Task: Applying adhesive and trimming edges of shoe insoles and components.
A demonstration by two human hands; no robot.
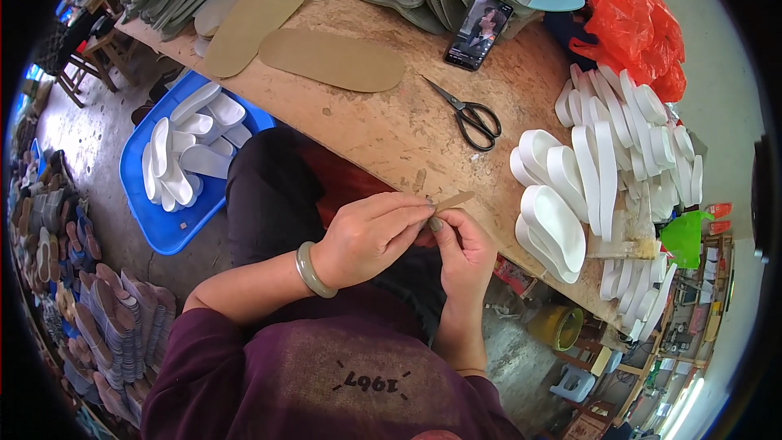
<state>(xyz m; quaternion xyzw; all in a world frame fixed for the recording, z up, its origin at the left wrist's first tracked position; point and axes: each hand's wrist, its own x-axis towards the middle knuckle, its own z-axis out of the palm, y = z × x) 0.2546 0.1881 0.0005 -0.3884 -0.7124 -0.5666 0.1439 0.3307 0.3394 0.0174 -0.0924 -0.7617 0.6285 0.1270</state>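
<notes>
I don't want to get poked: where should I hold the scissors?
Take the scissors by their looped handles, probably best from the right hand's side: the handles lie toward it, and the pointed blades aim away.

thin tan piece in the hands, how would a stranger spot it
By the brown wooden table, a bare left hand and right hand meet. Jutting rightward from their grip is the thin tan piece. Unlike the broad tan oval sheets, it's narrow and hand-held.
</notes>
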